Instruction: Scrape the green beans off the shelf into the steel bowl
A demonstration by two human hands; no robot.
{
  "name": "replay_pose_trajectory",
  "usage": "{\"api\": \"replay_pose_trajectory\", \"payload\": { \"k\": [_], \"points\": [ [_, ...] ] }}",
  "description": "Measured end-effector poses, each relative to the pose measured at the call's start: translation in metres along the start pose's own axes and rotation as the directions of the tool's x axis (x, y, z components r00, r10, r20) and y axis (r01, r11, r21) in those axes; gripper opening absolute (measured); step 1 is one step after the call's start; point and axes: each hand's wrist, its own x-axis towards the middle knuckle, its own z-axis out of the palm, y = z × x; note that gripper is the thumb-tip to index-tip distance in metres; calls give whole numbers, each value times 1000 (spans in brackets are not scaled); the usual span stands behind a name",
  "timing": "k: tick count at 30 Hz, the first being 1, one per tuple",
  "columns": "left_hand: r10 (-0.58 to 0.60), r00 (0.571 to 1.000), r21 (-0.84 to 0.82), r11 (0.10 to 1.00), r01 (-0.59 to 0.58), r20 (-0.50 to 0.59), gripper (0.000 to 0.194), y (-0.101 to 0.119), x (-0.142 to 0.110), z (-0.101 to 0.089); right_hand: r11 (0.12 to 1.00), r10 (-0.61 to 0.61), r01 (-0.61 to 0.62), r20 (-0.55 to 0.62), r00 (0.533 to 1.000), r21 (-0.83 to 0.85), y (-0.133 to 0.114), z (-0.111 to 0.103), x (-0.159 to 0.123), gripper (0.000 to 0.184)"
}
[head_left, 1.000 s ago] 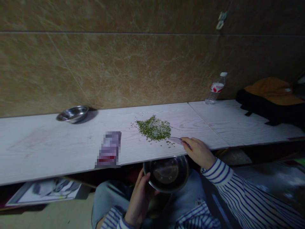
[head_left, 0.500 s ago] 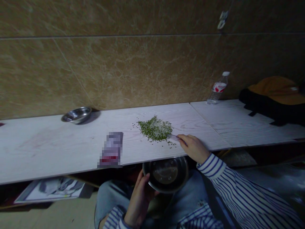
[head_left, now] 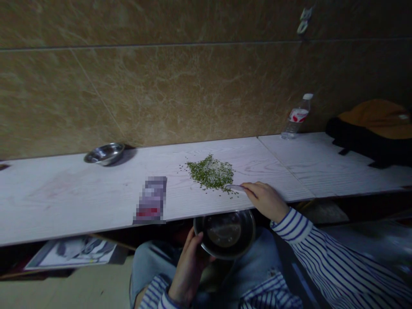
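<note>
A loose pile of small green beans (head_left: 201, 172), with white grains (head_left: 215, 168) scattered through it, lies on the white wood-grain table. My right hand (head_left: 265, 199) is closed around a slim, pale, flat-ended tool (head_left: 236, 187) whose exact kind I cannot make out. Its tip touches the pile's near right edge. Just under the table's front edge, my left hand (head_left: 190, 262) grips a steel bowl (head_left: 227, 254) by its left side, tilted toward me above my lap. The bowl's far rim is partly hidden by the tabletop.
A small steel bowl (head_left: 104, 154) stands tilted near the wall at left. A blurred-out flat packet (head_left: 151, 199) lies near the front edge. Back right are a water bottle (head_left: 296, 118) and an orange-brown cap (head_left: 378, 118) on something black. An open drawer or box (head_left: 74, 252) sits below left.
The tool's tip lies flatter at the pile's near edge, and my right hand has shifted slightly right. My left hand and the bowl keep their place; the view has tilted a little.
</note>
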Motion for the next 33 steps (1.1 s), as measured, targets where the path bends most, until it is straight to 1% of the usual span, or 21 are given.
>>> {"api": "replay_pose_trajectory", "payload": {
  "k": [4, 8, 12, 17, 23, 28, 30, 33],
  "points": [
    [4, 1000, -5, 1000, -4, 1, 48, 0, -1, 2, 999, 6, -6, -20, 1000, 32, 5, 0, -5, 31],
    [-14, 1000, -19, 1000, 14, 0, 53, 1, -2, 5, 999, 21, -20, -31, 999, 39, 6, 0, -5, 32],
    [-15, 1000, -18, 1000, 15, -6, 55, 0, -2, 5, 999, -9, 10, -22, 1000, 53, 5, 0, -7, 31],
    [-1, 1000, -9, 1000, 1, -3, 51, 0, -2, 4, 999, 6, -5, -28, 1000, 43, 3, -2, -11, 31],
    [-30, 1000, 13, 999, 30, -4, 47, 1, -3, 6, 998, -35, 37, -31, 999, 42, 0, -1, -14, 31],
    [-12, 1000, -11, 1000, 12, 14, 54, 2, -4, 7, 1000, -10, 11, -39, 999, 27, 3, -2, -10, 31],
    [-7, 1000, -20, 1000, 7, 25, 56, 2, -5, 7, 1000, -19, 20, -41, 999, 21, 1, -2, -11, 31],
    [-3, 1000, -18, 1000, 3, 11, 55, 0, -5, 5, 998, -53, 54, -43, 998, 22, -1, -2, -15, 30]
  ]
}}
